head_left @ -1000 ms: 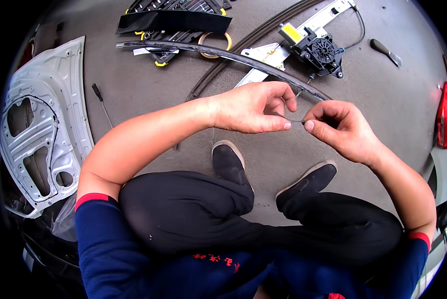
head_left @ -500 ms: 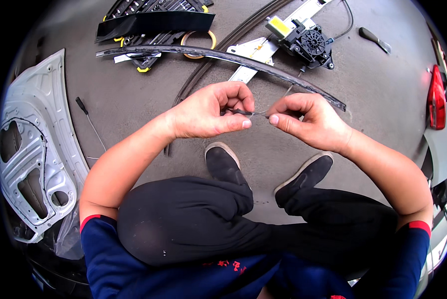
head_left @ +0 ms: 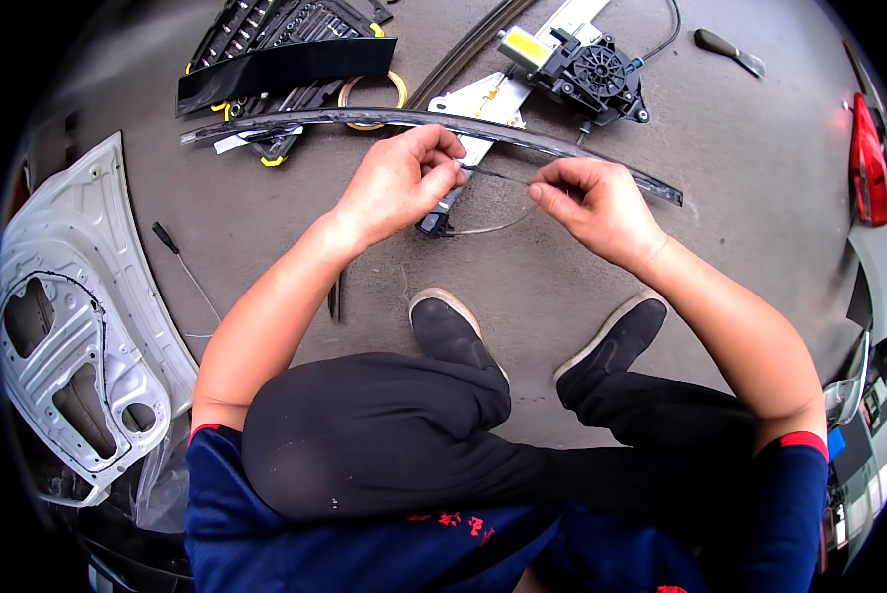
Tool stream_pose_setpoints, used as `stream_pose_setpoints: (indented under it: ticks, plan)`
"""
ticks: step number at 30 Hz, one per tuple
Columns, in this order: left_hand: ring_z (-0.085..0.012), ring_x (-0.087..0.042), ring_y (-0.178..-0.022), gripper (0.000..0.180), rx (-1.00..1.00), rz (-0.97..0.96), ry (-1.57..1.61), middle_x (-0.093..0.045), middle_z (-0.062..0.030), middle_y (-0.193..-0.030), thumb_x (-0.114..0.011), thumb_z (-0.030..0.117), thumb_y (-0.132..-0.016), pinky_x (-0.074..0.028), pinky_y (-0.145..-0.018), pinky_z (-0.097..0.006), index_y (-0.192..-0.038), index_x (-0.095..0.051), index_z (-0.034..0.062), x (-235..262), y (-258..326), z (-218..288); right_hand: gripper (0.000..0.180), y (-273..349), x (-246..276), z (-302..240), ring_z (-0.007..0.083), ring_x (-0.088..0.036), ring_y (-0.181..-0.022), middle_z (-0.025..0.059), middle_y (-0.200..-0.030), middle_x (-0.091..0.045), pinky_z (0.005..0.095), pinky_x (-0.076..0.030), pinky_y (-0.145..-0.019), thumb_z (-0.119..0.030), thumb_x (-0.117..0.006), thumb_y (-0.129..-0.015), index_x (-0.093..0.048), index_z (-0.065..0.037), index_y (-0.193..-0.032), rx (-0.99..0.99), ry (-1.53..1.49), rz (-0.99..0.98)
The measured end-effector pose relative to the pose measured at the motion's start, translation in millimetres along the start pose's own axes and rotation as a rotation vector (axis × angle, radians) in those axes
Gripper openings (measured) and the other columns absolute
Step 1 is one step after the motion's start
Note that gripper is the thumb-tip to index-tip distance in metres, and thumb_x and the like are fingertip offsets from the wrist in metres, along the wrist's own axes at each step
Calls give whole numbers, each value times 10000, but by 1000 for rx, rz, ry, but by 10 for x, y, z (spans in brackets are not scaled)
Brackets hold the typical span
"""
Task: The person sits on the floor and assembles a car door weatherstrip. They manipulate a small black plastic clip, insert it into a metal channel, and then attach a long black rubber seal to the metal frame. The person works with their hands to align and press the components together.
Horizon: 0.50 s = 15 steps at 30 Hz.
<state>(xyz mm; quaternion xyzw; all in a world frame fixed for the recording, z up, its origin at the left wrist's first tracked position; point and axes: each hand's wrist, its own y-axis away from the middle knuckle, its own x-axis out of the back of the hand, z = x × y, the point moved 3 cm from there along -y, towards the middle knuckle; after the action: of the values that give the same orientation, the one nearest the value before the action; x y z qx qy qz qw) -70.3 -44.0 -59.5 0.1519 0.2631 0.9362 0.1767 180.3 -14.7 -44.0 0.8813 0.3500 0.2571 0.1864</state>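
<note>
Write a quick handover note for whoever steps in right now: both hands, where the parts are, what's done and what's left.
Left hand: pinching one end of a thin cable.
Right hand: pinching the other end, so a short stretch spans between the hands above the concrete floor.
The cable's slack loops down to a small black fitting on the floor.
Window regulator with black motor and long trim strip lie just beyond the hands; white door panel at left.
Done: cable in hand.
Left: cannot tell; the cable is not visibly seated anywhere.
</note>
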Motion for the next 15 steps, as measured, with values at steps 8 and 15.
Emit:
stream_pose_setpoints:
  ticks: [8, 15]
  plan:
    - [-322, -718, -793, 173, -221, 168, -567, -733, -150, -856, -695, 183, -925, -559, -735, -401, -998, -705, 27, 239, -351, 39, 238, -429, -16, -18, 338, -726, -789, 169, -840, -743, 427, -566, -747, -275, -726, -916, -768, -43, -950, 13, 211, 172]
    - [-352, -711, -854, 198, -280, 181, -710, -729, -149, -877, -708, 214, -897, -547, -782, -462, -998, -719, 44, 188, -488, 5, 270, -536, -11, -16, 365, -735, -850, 174, -838, -745, 469, -576, -806, -307, -694, -902, -766, -49, -935, -67, 364, 181]
